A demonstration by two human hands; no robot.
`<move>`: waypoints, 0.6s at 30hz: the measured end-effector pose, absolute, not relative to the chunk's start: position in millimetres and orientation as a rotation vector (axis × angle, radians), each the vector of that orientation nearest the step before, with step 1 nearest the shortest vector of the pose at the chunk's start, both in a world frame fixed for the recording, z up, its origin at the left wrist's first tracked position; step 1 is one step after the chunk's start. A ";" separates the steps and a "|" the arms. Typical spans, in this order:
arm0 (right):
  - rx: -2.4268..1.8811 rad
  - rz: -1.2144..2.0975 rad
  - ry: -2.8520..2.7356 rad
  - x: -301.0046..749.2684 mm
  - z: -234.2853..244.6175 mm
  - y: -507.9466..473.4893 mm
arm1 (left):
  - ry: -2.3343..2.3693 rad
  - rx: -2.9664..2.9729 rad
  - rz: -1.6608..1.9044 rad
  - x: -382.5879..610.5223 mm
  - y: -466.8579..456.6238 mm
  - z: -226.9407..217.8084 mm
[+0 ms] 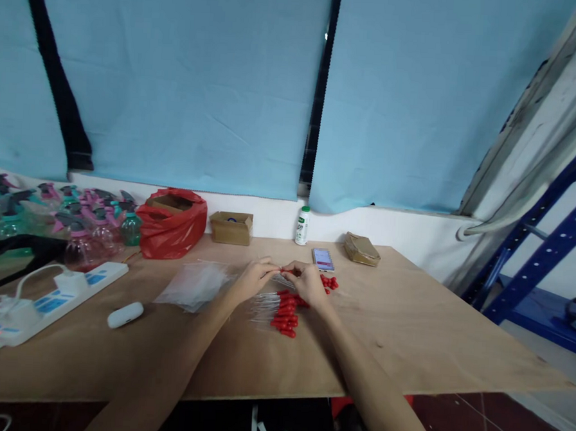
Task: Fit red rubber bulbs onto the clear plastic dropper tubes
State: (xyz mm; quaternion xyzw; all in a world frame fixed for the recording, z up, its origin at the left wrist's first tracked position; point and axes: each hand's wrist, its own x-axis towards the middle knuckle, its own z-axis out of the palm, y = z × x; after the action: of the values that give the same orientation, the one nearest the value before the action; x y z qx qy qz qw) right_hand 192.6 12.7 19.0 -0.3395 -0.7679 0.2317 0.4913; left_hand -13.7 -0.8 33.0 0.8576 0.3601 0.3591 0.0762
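Note:
My left hand (254,277) and my right hand (308,282) meet over the middle of the wooden table (407,331), fingers pinched together on a small clear dropper with a red end (281,271) held between them. Just below the hands lies a row of clear droppers with red bulbs (283,312). A few loose red bulbs (330,282) sit to the right of my right hand. A pile of clear plastic bags (195,284) lies left of my left hand.
A phone (323,258), a white bottle (302,226), a brown packet (361,249) and a cardboard box (231,227) stand at the back. A red bag (172,223), spray bottles (89,224), a power strip (52,299) and a white case (125,314) fill the left. Blue shelving (546,255) stands right.

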 end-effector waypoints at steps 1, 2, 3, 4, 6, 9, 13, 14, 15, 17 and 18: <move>-0.832 0.543 -1.886 193.1 18.9 13.2 | 1.080 2.602 1.054 -14.1 -1.3 33.3; -0.838 0.529 -1.903 193.4 18.9 13.7 | 1.080 2.628 1.034 -14.5 -1.5 33.5; -0.841 0.523 -1.911 193.7 18.9 14.1 | 1.078 2.645 1.022 -14.9 -1.6 33.9; -0.839 0.526 -1.913 193.8 18.9 14.5 | 1.073 2.652 1.020 -15.3 -1.8 34.6; -0.833 0.539 -1.898 193.8 19.1 15.1 | 1.058 2.640 1.046 -16.3 -3.2 37.6; -0.839 0.543 -1.865 194.4 20.0 14.7 | 1.076 2.601 1.113 -19.0 -7.6 44.8; -0.802 0.682 -1.817 197.7 22.8 12.5 | 1.132 2.505 1.202 -24.6 -9.1 49.4; -0.790 0.741 -1.798 198.6 23.4 12.1 | 1.133 2.456 1.237 -26.0 -7.3 48.4; -0.777 0.799 -1.777 199.4 23.8 12.0 | 1.133 2.390 1.273 -27.3 -4.8 46.6; -0.747 0.894 -1.730 199.7 23.9 12.2 | 1.122 2.195 1.344 -28.7 1.4 41.3; -0.730 0.928 -1.704 199.2 23.7 12.5 | 1.105 2.068 1.370 -28.5 4.5 38.4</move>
State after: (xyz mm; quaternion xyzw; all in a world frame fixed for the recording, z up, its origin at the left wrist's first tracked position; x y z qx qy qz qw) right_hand 199.2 12.5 23.7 -0.3030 -0.7075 0.3853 0.5091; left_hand -28.5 4.5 38.4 0.7442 0.3978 0.4932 0.2113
